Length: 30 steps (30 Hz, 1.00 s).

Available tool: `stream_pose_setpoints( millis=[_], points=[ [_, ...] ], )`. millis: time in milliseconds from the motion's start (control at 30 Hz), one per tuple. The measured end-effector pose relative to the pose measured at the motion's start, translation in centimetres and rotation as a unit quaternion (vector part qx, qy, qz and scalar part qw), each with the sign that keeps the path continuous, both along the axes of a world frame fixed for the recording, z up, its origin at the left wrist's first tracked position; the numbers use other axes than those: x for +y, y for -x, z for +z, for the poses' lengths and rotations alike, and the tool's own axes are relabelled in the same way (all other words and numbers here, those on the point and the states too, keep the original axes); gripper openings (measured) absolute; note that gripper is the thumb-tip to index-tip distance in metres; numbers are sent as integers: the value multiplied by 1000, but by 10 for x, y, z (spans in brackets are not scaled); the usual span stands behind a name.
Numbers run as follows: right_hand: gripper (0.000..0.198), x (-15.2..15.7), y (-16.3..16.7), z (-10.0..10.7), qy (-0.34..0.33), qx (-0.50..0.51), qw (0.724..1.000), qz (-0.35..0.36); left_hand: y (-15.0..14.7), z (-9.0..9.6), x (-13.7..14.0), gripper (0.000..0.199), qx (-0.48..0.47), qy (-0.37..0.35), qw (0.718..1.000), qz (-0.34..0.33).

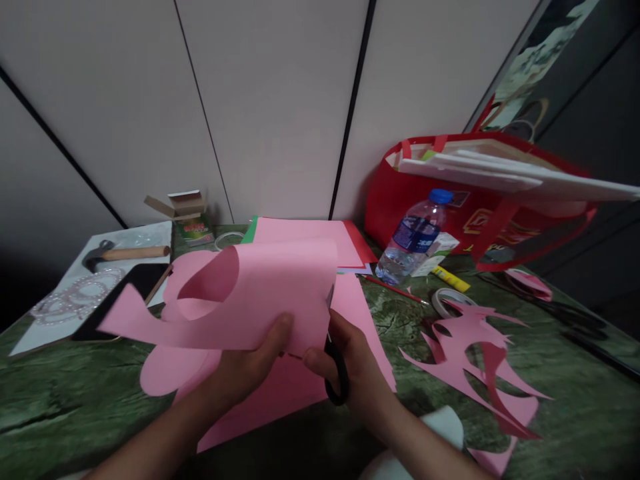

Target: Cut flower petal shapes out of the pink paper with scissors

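My left hand [257, 363] pinches the lower edge of a curled pink paper sheet [280, 287], its thumb lying on the front face. The sheet is held up off the table and a long strip of it trails to the left. In my right hand [353, 357] is a pair of scissors [337, 377] with black handles. Its blades sit at the sheet's right edge, mostly hidden by paper and fingers. Under both hands lie larger pink sheets [357, 327]. Rounded pink cut-outs [167, 370] rest to the left, partly covered by the held sheet.
Pink paper scraps [480, 360] and a tape roll [445, 303] lie right. Behind them stand a tilted water bottle [413, 233] and a red bag [395, 193]. A hammer [135, 253], a black phone-like slab [123, 300] and a small open box [194, 227] are left.
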State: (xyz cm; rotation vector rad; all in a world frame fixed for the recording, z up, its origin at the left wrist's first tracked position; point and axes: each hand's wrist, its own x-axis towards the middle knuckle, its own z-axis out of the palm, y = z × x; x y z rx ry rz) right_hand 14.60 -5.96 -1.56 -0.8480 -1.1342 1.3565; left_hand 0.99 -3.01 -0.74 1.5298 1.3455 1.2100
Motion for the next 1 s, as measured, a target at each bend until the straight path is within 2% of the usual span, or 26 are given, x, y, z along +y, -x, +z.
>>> stream_pose_setpoints(
  millis=[267,433,1000],
  points=[
    [44,0,2,-2,1,15,1000,4,5,0,4,19,-3,16,998,-64],
    [40,0,1,0,12,-8,1000,-1,2,3,2,20,-15,17,999,-43],
    [37,-2,1,-4,42,1,999,-3,5,-2,4,22,-9,45,996,-71]
  ],
)
